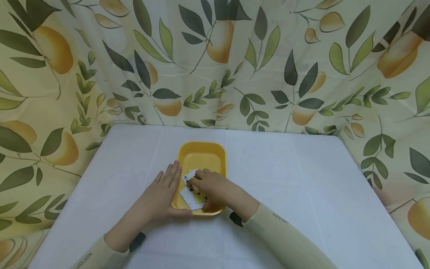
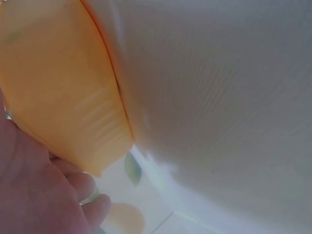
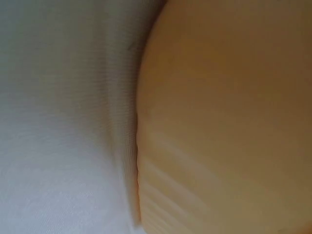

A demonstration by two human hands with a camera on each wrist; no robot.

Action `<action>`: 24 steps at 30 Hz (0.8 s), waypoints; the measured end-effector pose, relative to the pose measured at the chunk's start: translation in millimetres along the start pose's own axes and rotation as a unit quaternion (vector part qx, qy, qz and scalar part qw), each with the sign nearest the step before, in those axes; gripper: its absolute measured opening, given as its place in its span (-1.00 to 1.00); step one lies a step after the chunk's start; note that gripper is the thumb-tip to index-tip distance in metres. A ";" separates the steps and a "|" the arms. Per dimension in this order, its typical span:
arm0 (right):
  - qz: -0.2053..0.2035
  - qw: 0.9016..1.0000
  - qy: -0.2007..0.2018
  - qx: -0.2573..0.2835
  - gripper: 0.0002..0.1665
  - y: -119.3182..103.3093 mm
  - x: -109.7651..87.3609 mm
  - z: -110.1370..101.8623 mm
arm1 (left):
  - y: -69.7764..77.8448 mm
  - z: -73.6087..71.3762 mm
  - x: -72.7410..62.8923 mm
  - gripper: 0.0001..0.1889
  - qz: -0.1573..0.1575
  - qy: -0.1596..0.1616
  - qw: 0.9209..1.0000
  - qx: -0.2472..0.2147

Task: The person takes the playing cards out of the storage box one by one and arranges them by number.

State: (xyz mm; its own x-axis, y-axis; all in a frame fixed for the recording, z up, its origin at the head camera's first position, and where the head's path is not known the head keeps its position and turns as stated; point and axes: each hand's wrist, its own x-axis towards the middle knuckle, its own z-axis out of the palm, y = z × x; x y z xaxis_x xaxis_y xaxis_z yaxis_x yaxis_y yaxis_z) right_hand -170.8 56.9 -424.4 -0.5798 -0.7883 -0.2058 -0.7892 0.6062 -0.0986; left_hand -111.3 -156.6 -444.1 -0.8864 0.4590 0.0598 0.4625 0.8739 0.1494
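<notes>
A yellow plastic tray [image 1: 202,157] holds several white playing cards [image 1: 188,198] with black club marks, overlapping in its near half. My left hand [image 1: 159,200] rests against the tray's left wall, its fingers straight along the side and the thumb at the near left corner. From the right, my right hand [image 1: 215,186] reaches into the tray, with curled fingers and thumb gripping at the cards; it covers part of them. In the left wrist view, the fingers [image 2: 80,183] touch the tray's outer wall [image 2: 63,83]. The right wrist view shows only the tray's outside [image 3: 224,122] and the cloth.
A white cloth [image 1: 285,179] covers the table under the tray. Behind and at both sides hangs a curtain [image 1: 201,86] printed with fruit and leaves. Both forearms wear pale sleeves [image 1: 285,235], with a dark wrist device [image 1: 236,218] under the right one.
</notes>
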 end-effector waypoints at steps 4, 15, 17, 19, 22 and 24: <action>0.012 1.000 -0.014 0.017 0.03 1.6 4.1 -0.2 | 0.3 0.7 1.3 0.41 0.000 0.001 1.000 -0.002; 0.024 0.999 -0.024 0.008 0.09 2.8 13.6 3.9 | 1.1 -1.0 -0.3 0.40 -0.002 0.004 1.000 -0.007; 0.026 0.999 -0.021 0.017 0.10 2.9 13.2 3.9 | 0.8 -0.4 -0.4 0.40 -0.001 0.003 1.000 -0.006; 0.027 0.999 -0.014 0.026 0.11 3.4 12.3 3.4 | 0.7 -0.5 -0.6 0.41 -0.001 0.002 1.000 -0.005; 0.025 0.999 -0.008 0.041 0.15 4.1 9.9 1.0 | 0.6 -0.3 -0.7 0.42 0.003 0.003 1.000 0.000; 0.024 0.998 -0.006 0.052 0.18 5.2 8.8 -0.6 | 0.4 0.2 -0.8 0.42 0.003 0.004 1.000 0.002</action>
State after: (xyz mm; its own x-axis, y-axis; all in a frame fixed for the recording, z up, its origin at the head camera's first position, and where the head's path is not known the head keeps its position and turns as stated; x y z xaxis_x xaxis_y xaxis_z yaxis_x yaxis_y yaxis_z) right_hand -180.1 53.1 -426.1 -0.6133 -0.7572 -0.2248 -0.7351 0.6513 -0.1883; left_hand -110.4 -156.7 -444.3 -0.8834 0.4636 0.0686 0.4686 0.8713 0.1459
